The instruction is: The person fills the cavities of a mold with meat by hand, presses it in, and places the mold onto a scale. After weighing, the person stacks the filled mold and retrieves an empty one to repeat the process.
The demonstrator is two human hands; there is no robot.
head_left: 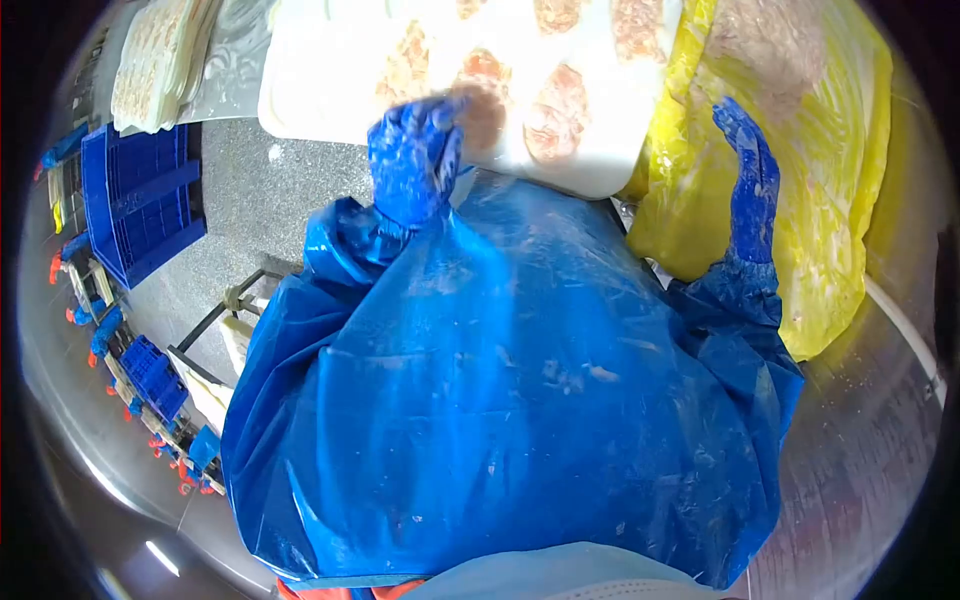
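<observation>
My left hand (412,165), in a blue glove smeared with white residue, is curled closed at the near edge of a white tray (320,100). Whatever its fingers may hold is hidden. Just beyond it lie flattened portions of pale pink minced meat, one of them (484,95) partly behind the fingers and another (557,115) farther right. My right hand (752,185), gloved the same way, has its fingers stretched out over a yellow plastic sheet or bag (820,200). A large mass of pale meat (765,45) rests on that yellow plastic, beyond the fingertips.
Stacked white trays (155,65) stand at the upper left. Below them, a blue crate (140,195) is on the grey floor (240,180). Several people in blue with orange-red parts show along the left edge, near another blue crate (153,375). A metal surface (850,450) extends at right.
</observation>
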